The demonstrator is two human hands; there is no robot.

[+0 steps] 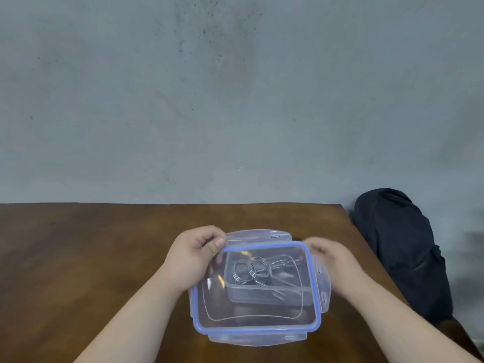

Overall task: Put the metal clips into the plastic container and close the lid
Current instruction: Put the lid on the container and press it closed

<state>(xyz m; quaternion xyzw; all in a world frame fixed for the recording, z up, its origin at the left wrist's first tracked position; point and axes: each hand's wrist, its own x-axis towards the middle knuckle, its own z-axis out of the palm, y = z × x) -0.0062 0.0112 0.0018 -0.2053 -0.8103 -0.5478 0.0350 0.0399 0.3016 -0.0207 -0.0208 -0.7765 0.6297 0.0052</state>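
A clear plastic lid with a blue seal rim and four flaps is held over the clear plastic container, which shows through it. Metal wire clips lie inside the container. My left hand pinches the lid's far left corner between thumb and fingers. My right hand is at the lid's right side by the right flap, slightly blurred; whether it grips the lid is hard to tell. The lid looks tilted, its near edge closer to me.
Everything sits on a brown wooden table, whose right edge runs diagonally just right of my right arm. A dark bag stands off the table at the right, against a grey wall.
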